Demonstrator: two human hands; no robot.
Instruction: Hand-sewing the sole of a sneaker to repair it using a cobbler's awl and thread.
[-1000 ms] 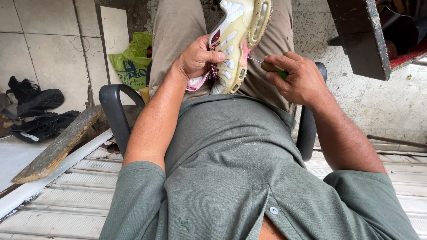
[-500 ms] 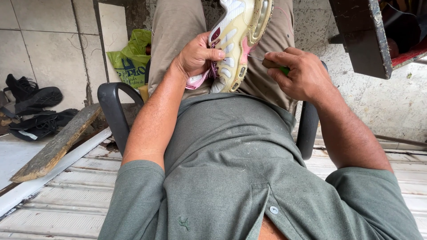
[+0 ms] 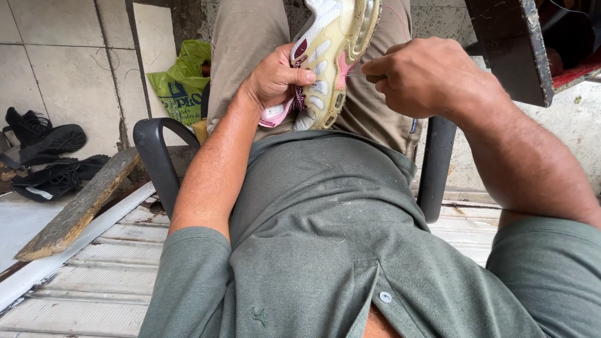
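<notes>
— Two black shoes (image 3: 44, 141) lay far left, untouched?
— Yes. Left hand (image 3: 275, 78) was closed around the sneaker (image 3: 332, 56) on the lap; right hand (image 3: 419, 75) pinched a thin needle-like tool at its sole edge. Stitching step, probably; pulling through needed steadiness.

soft, even daylight with faint shadows, sharp focus throughout, and wide-angle stretching toward the edges.
</notes>
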